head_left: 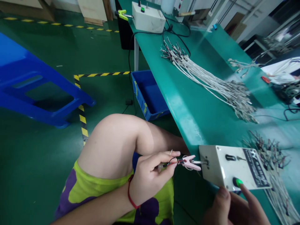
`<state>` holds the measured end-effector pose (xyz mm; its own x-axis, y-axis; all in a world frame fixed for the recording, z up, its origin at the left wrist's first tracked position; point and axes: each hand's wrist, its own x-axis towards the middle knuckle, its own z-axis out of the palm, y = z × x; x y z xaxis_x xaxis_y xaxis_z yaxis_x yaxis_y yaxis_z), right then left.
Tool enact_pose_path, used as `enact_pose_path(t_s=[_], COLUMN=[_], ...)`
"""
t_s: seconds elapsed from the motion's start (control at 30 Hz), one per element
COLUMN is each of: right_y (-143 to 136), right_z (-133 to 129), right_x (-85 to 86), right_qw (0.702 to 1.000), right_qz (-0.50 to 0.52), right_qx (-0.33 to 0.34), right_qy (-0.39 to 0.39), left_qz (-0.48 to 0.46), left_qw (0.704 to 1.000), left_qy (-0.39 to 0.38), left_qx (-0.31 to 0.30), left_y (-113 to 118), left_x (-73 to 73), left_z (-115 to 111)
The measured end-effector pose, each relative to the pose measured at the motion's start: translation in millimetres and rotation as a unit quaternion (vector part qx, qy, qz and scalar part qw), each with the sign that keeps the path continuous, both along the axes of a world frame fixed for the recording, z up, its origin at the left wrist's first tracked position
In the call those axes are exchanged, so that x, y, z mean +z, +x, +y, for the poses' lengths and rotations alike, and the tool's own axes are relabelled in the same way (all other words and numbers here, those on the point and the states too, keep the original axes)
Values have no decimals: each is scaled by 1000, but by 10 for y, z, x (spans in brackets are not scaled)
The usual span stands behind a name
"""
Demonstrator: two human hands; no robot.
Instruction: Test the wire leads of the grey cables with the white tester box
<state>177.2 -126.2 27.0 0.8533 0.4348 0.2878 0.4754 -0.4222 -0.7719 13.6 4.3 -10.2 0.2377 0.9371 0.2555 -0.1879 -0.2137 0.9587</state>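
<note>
A pale box (215, 168) with a green button (237, 182) sits at the table's near edge. From its left side a metal shaft sticks out, with a pink clip (190, 162) on its end. Thin red and black wires (173, 162) run from the clip to my left hand (152, 176), whose fingers are closed around them. At the lower right, my right hand (236, 206) rests against the box, one fingertip on the green button and the thumb at the box's lower edge.
Bundles of white cables (206, 76) lie on the green table (173, 90), more (278, 184) beyond the box. A second box (148, 18) stands at the far end. A blue bin (150, 93) and blue stool (42, 78) are on the floor.
</note>
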Motion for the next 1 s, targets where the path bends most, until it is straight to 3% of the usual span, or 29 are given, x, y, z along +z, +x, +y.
enact_pose_path(t_s=[0.2, 0.37, 0.5, 0.6, 0.73, 0.87, 1.0], right_y=[4, -170, -422, -641, -830, -904, -933], right_z=[-22, 89, 92, 133, 278, 392, 421], right_x=[-182, -123, -82, -181, -321, -266, -180], right_qw=[998, 991, 990, 988, 961, 901, 865], right_qz=[-20, -48, -30, 33, 202, 369, 426], right_qx=[4, -26, -44, -50, 41, 132, 142], right_qy=[55, 119, 128, 144, 183, 186, 225], left_qz=[6, 2, -10, 8, 58, 50, 18], left_qw=[1000, 1000, 1000, 1000, 997, 997, 996], left_qy=[-10, -20, -14, 7, 39, 61, 79], left_qx=[-5, -7, 5, 15, 17, -2, -28], left_y=[-21, -37, -88, -163, -250, -274, -272], left_x=[-9, -2, 22, 38, 63, 109, 141], left_z=[1, 5, -14, -52, -105, -117, -101])
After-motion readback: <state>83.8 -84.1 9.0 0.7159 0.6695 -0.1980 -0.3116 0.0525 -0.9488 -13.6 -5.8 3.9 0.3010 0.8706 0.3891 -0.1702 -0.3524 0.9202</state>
